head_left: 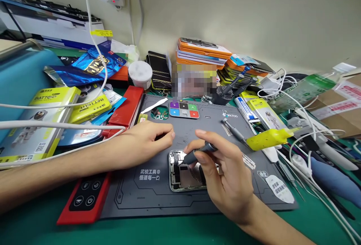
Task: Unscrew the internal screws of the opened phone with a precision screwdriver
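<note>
tool pinched in right hand likely works on opened phone; next calls for steadiness; left hand, grip unclear.

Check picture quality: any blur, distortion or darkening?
Head view: a pixelated patch hides whatever sits below the stacked orange boxes; head view: the upper right corner darkens, outer edges look stretched; head view: white lettering on the grey mat is legible; small parts inside the opened silver-rimmed phone are unclear.
</note>
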Available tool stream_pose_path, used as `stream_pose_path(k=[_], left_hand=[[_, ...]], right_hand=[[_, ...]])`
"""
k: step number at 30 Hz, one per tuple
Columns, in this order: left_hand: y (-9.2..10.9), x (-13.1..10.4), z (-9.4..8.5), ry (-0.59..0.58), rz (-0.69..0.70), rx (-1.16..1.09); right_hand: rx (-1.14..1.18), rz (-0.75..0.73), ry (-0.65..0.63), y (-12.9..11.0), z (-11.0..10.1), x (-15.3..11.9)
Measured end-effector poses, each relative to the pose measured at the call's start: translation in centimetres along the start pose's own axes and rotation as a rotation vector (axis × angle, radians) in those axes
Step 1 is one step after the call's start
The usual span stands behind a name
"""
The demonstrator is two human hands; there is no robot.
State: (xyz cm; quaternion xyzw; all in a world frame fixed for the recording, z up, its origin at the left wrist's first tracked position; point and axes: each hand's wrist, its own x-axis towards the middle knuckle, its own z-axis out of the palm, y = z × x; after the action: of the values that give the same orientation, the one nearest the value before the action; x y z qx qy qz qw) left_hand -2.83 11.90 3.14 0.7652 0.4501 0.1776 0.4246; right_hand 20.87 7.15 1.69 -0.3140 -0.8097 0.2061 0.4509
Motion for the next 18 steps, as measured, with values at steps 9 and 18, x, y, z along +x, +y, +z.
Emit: stream_pose_path(k=[9,18], left_hand=[[-0.46,0.14,0.26,-0.016,-0.003,0.020],[-0.31,-0.04,0.11,-0.010,0.011,-0.004]], right_hand=[[-0.129,-0.011,-0.063,-0.31,-0.05,0.38],[-0.176,-0.107,-0.084,-0.60,-0.42,0.89]])
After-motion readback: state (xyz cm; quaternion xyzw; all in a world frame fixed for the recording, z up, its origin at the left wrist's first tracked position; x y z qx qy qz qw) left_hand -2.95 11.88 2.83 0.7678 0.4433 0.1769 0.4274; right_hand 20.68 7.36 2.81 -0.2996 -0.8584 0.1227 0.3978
